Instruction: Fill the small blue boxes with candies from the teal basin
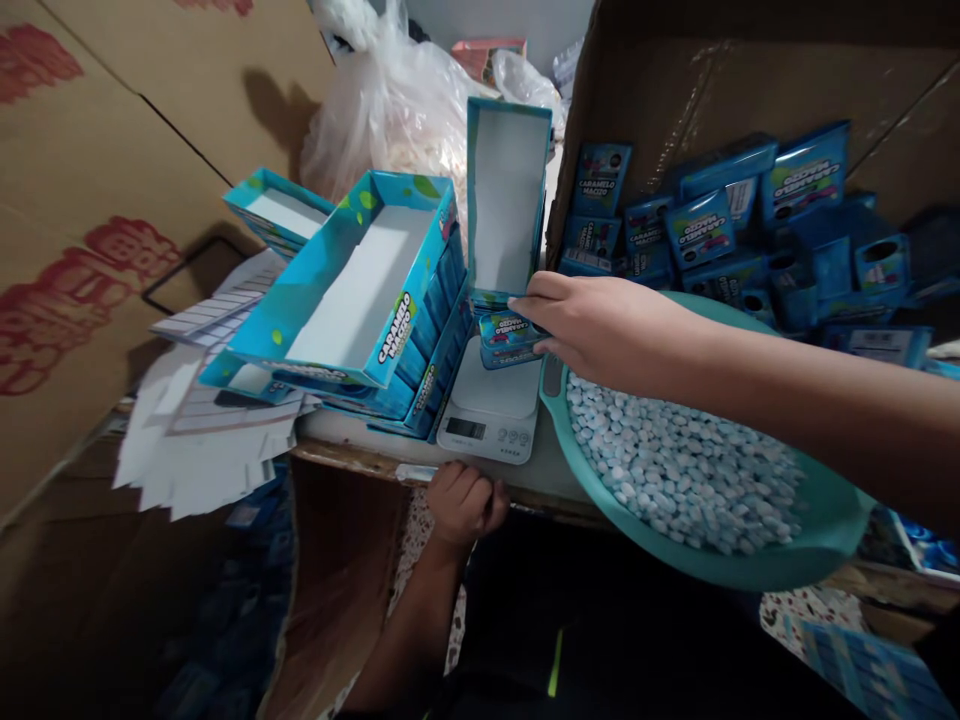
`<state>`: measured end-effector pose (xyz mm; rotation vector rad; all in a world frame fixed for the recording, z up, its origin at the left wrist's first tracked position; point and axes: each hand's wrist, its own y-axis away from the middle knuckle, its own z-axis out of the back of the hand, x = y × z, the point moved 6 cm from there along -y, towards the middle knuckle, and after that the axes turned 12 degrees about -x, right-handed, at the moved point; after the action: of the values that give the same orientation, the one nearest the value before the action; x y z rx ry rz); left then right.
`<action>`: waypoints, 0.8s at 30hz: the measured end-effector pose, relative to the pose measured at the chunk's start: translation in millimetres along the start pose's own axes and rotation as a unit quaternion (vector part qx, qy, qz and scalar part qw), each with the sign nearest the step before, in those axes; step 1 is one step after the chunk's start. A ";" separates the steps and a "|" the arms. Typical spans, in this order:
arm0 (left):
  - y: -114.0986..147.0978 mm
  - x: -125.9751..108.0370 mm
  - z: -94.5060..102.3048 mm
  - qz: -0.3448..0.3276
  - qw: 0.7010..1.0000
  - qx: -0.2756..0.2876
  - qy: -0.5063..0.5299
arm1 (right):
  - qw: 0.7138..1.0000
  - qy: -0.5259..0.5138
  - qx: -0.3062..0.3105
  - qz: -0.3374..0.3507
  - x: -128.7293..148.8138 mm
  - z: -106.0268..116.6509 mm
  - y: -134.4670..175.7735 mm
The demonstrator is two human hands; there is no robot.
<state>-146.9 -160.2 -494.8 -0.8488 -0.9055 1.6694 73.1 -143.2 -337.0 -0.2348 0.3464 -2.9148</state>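
My right hand (592,318) reaches in from the right, its fingers closed on a small blue candy tin (510,338) lettered "Caramelo Macizo". The tin is over the back of a white kitchen scale (487,400), against the foot of a blue display box (508,200) that stands on end with its open side facing me. My left hand (465,502) is a fist at the table's front edge, just before the scale. A pale, see-through strip (416,472) lies at its left side; whether the fist grips it is hidden.
A turquoise basin (600,480) of pale candies stands right of the scale. Stacked blue display boxes (360,280) stand left, beside loose papers (187,430). A large carton (630,60) behind the basin holds several blue candy packs (701,230). Plastic bags (405,100) lie behind.
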 end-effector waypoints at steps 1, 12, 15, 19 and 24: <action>-0.3 -0.1 0.2 -0.001 1.000 0.000 -0.001 | 1.000 0.004 0.006 -0.001 0.8 0.4 -0.4; 1.5 0.3 -0.8 0.002 1.000 -0.013 0.017 | 0.995 0.050 0.074 -0.036 7.7 -3.2 -5.0; 0.7 0.0 -0.6 0.003 1.000 -0.014 0.021 | 0.994 0.038 0.074 -0.067 4.4 -10.6 -6.9; -1.9 -0.4 -0.4 0.002 1.000 -0.011 0.016 | 0.994 0.006 0.059 -0.094 -0.7 -34.3 -12.2; -5.5 -0.7 0.2 0.000 1.000 -0.007 0.009 | 0.997 -0.014 0.044 -0.064 4.7 -55.1 -20.5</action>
<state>-144.5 -159.7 -489.8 -0.8724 -0.9063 1.6534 55.1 -112.8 -384.2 -0.2933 0.2035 -3.0413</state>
